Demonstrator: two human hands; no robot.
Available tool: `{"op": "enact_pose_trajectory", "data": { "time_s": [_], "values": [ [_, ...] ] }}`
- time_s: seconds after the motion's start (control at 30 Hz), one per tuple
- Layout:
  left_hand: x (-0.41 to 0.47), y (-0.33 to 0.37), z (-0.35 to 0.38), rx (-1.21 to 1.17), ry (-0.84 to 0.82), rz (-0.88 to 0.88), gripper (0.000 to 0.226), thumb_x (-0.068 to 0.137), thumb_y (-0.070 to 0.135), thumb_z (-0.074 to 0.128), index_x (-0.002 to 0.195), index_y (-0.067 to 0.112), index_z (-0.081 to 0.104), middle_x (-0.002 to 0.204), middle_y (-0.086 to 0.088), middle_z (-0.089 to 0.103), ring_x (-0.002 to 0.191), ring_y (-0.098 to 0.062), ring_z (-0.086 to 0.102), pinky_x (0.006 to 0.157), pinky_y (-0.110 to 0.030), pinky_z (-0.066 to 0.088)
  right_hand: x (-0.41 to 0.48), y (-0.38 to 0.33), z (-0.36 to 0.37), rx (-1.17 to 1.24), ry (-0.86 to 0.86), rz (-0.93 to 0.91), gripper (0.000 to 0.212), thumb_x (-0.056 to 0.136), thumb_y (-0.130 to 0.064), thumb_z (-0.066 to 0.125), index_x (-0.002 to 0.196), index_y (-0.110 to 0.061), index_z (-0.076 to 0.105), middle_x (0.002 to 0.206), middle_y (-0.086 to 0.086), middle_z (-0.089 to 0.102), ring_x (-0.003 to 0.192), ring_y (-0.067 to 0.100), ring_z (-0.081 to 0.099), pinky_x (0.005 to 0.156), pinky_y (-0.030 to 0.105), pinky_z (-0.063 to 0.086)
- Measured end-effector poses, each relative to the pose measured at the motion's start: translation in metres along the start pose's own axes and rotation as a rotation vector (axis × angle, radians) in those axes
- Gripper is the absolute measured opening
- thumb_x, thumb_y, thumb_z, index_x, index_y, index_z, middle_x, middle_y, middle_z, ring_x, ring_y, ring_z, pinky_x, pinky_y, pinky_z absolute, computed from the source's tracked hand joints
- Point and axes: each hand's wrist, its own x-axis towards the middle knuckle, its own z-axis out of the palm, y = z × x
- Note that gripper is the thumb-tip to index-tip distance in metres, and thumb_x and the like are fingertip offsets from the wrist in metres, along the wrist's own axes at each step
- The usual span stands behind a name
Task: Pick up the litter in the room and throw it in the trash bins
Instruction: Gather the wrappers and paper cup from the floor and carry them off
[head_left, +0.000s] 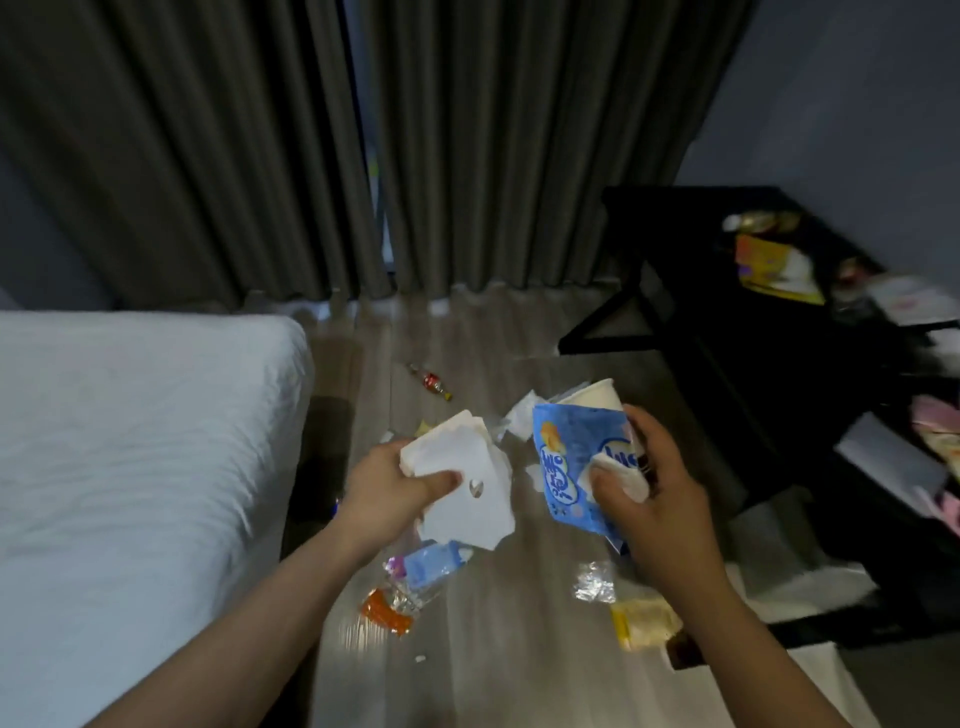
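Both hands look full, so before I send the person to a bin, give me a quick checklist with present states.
1. Grip of left hand on white paper sheets: ok, the thumb pinches the stack.
2. Grip of right hand on blue packet and paper cup: ok.
3. A free hand for more litter: not ok.
4. Litter off the floor: not ok; small bottle, orange wrapper, clear wrapper and yellow packet lie there.
5. Where the trash bin is: cannot tell, none in view.
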Motion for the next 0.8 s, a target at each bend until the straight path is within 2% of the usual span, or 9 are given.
{"op": "enact_pose_trajectory", "data": {
  "time_s": [0.1, 0.2, 0.27, 0.33, 0.4, 0.5, 0.63, 0.7, 0.8],
  "values": [
    [-0.027, 0.057, -0.003, -0.007, -0.019, 0.106, 0.032, 0.079, 0.023, 0.074, 0.107, 0.015, 0.063, 0.100, -0.001, 0.069, 0.092, -0.017, 0.067, 0.077, -0.034, 0.058, -0.022, -0.060, -0.040, -0.010, 0.121, -0.046, 0.058, 0.079, -0.024, 0.068, 0.118, -0.061, 0.045, 0.102, -0.040, 0.060, 0.090, -0.013, 0.062, 0.062, 0.005, 0.048],
    [-0.056, 0.098, -0.002, -0.080, -0.010, 0.196, 0.021, 0.077, 0.017, 0.075, 0.094, 0.024, 0.065, 0.093, 0.002, 0.071, 0.084, -0.014, 0.068, 0.070, -0.035, 0.059, -0.056, -0.102, -0.065, 0.021, 0.272, -0.083, 0.057, 0.082, -0.024, 0.069, 0.114, -0.064, 0.044, 0.099, -0.038, 0.061, 0.089, -0.011, 0.062, 0.059, 0.008, 0.050],
    [-0.075, 0.119, -0.003, -0.126, -0.026, 0.253, 0.022, 0.072, 0.023, 0.079, 0.085, 0.030, 0.063, 0.086, 0.009, 0.070, 0.079, -0.009, 0.066, 0.062, -0.029, 0.057, -0.077, -0.124, -0.074, 0.029, 0.361, -0.091, 0.057, 0.083, -0.023, 0.069, 0.109, -0.068, 0.045, 0.097, -0.037, 0.061, 0.088, -0.009, 0.063, 0.057, 0.009, 0.051],
    [-0.096, 0.137, -0.002, -0.131, -0.058, 0.299, 0.023, 0.065, 0.029, 0.078, 0.082, 0.031, 0.063, 0.083, 0.010, 0.069, 0.077, -0.011, 0.065, 0.060, -0.030, 0.054, -0.100, -0.147, -0.081, 0.009, 0.425, -0.093, 0.058, 0.083, -0.024, 0.068, 0.105, -0.072, 0.044, 0.096, -0.038, 0.061, 0.087, -0.010, 0.063, 0.055, 0.009, 0.050],
    [-0.112, 0.156, 0.003, -0.124, -0.106, 0.362, 0.024, 0.065, 0.028, 0.079, 0.082, 0.030, 0.063, 0.082, 0.007, 0.068, 0.075, -0.015, 0.064, 0.058, -0.033, 0.055, -0.123, -0.168, -0.091, -0.025, 0.515, -0.100, 0.055, 0.083, -0.027, 0.069, 0.110, -0.068, 0.044, 0.097, -0.031, 0.063, 0.087, -0.008, 0.064, 0.054, 0.010, 0.050],
    [-0.137, 0.180, 0.024, -0.151, -0.192, 0.447, 0.023, 0.075, 0.015, 0.077, 0.089, 0.027, 0.062, 0.083, 0.009, 0.065, 0.073, -0.012, 0.062, 0.045, -0.025, 0.051, -0.169, -0.190, -0.115, -0.106, 0.673, -0.115, 0.048, 0.078, -0.031, 0.065, 0.117, -0.056, 0.049, 0.094, -0.025, 0.067, 0.081, -0.007, 0.065, 0.053, 0.007, 0.048],
    [-0.191, 0.204, 0.070, -0.228, -0.397, 0.499, 0.026, 0.077, 0.013, 0.076, 0.091, 0.027, 0.059, 0.086, 0.007, 0.064, 0.078, -0.014, 0.062, 0.041, -0.021, 0.049, -0.246, -0.211, -0.158, -0.169, 0.910, -0.083, 0.050, 0.072, -0.042, 0.062, 0.115, -0.063, 0.047, 0.096, -0.029, 0.065, 0.081, -0.005, 0.064, 0.060, 0.011, 0.048],
    [-0.215, 0.210, 0.090, -0.256, -0.480, 0.503, 0.025, 0.076, 0.012, 0.076, 0.088, 0.028, 0.061, 0.085, 0.004, 0.066, 0.075, -0.016, 0.065, 0.047, -0.030, 0.055, -0.276, -0.219, -0.176, -0.207, 0.974, -0.069, 0.050, 0.072, -0.041, 0.062, 0.112, -0.065, 0.045, 0.094, -0.027, 0.065, 0.078, -0.002, 0.064, 0.060, 0.014, 0.048],
    [-0.274, 0.223, 0.131, -0.239, -0.623, 0.571, 0.023, 0.069, 0.019, 0.080, 0.073, 0.031, 0.061, 0.075, 0.011, 0.066, 0.064, -0.005, 0.065, 0.054, -0.033, 0.058, -0.344, -0.229, -0.210, -0.262, 1.121, -0.038, 0.049, 0.073, -0.040, 0.062, 0.110, -0.067, 0.045, 0.086, -0.024, 0.066, 0.069, -0.001, 0.064, 0.053, 0.010, 0.047]
  ]
}}
